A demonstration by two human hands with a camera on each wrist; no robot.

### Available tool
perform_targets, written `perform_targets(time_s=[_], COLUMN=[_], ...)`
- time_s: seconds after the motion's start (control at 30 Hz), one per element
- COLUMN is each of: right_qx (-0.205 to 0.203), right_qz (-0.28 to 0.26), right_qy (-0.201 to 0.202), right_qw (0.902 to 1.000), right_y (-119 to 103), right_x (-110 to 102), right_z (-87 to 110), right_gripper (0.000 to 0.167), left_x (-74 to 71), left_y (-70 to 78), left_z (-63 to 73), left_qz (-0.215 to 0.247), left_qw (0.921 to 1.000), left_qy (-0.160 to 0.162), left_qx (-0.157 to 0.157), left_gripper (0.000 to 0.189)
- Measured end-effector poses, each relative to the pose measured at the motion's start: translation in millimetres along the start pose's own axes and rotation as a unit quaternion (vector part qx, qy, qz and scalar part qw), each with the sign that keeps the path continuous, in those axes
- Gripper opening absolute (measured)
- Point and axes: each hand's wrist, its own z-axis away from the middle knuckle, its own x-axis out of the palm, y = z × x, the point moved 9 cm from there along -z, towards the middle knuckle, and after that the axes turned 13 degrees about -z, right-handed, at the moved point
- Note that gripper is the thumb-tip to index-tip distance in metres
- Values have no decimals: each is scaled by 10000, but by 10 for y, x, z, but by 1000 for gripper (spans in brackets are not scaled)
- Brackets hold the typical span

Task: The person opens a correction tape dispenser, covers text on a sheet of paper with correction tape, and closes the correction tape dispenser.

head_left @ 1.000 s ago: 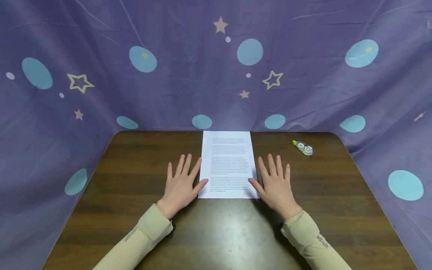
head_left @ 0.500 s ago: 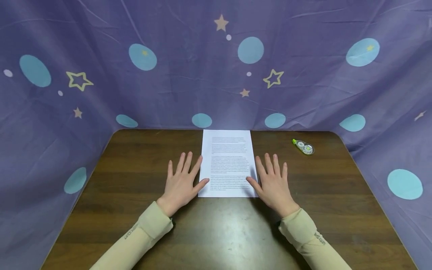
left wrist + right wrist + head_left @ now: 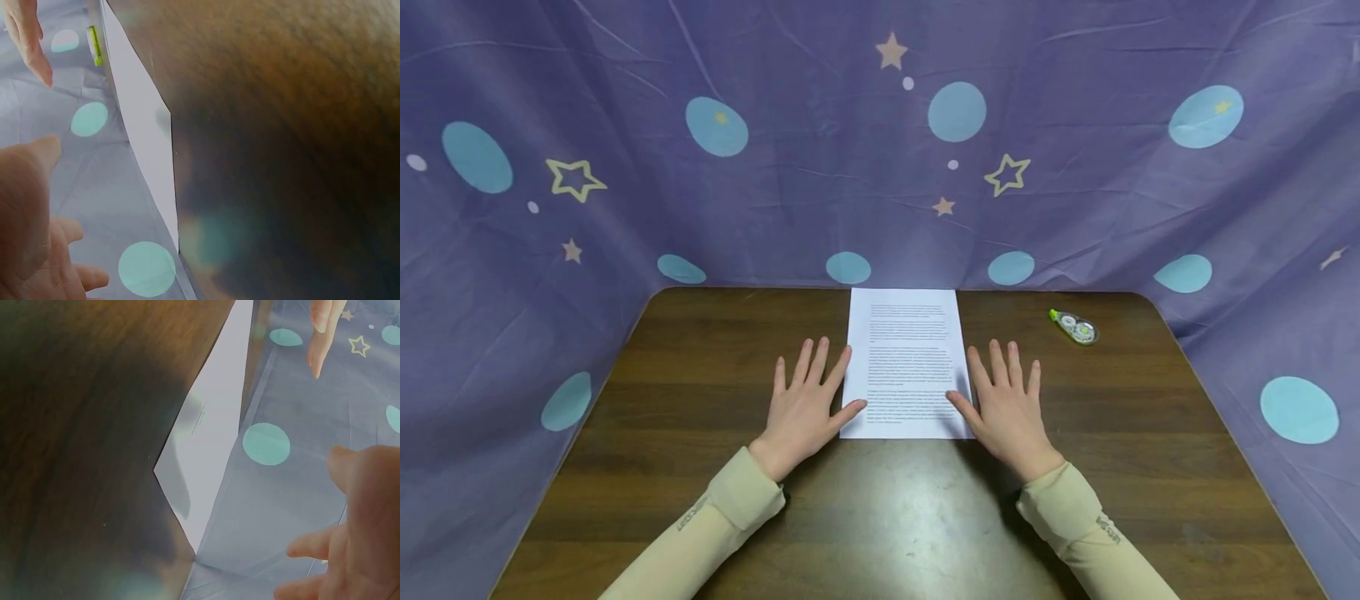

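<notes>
A white sheet of paper (image 3: 910, 367) printed with lines of text lies flat at the back middle of the brown table. My left hand (image 3: 805, 408), fingers spread and palm down, is at the sheet's left edge, its thumb overlapping the paper in the head view. On the other side my right hand (image 3: 1009, 408) mirrors it, thumb over the right edge. Both wrist views show the hands raised above the tabletop, with the paper (image 3: 144, 112) below them. Neither hand holds anything. To the right of the sheet lies a correction tape (image 3: 1075, 327) with a green tip and clear body.
The wooden table (image 3: 880, 517) has rounded back corners. A purple curtain (image 3: 820, 167) with blue dots and stars hangs behind it and along both sides. The paper's far edge reaches the table's back edge.
My right hand has shifted slightly left, nearer the paper. The left hand stays almost in place, and the paper and correction tape keep their places.
</notes>
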Motion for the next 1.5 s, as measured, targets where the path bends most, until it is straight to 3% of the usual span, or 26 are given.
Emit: perform_targets(time_s=[0.3, 0.47, 0.57, 0.63, 0.8, 1.03, 1.3, 1.5], right_qx=[-69, -234, -61, 131, 545, 1227, 1760, 2042], right_qz=[3, -456, -978, -1196, -1099, -726, -677, -708], right_qy=[51, 309, 162, -52, -448, -765, -776, -1088], right_qw=[10000, 9982, 9951, 9927, 9914, 9868, 9790, 9703], right_y=[-20, 25, 202, 385, 961, 1705, 2112, 2260], right_x=[-3, -165, -244, -272, -414, -601, -627, -537], right_z=[1, -112, -249, -337, -516, -688, -843, -841], right_gripper=[72, 38, 19, 15, 22, 30, 45, 56], left_x=[-21, -116, -163, -190, -245, -240, -223, -195], left_y=[-13, -8, -3, 1, 5, -14, -45, -23], left_z=[-3, -7, 8, 20, 41, 57, 62, 79], left_qz=[-74, -220, -302, -358, -445, -439, -438, -390], left_qw=[10000, 9988, 9976, 9966, 9948, 9960, 9961, 9969], left_qy=[32, 431, 624, 737, 901, 767, 761, 670], left_qx=[12, 38, 62, 95, 156, 132, 101, 118], left_gripper=[81, 63, 49, 43, 36, 37, 38, 44])
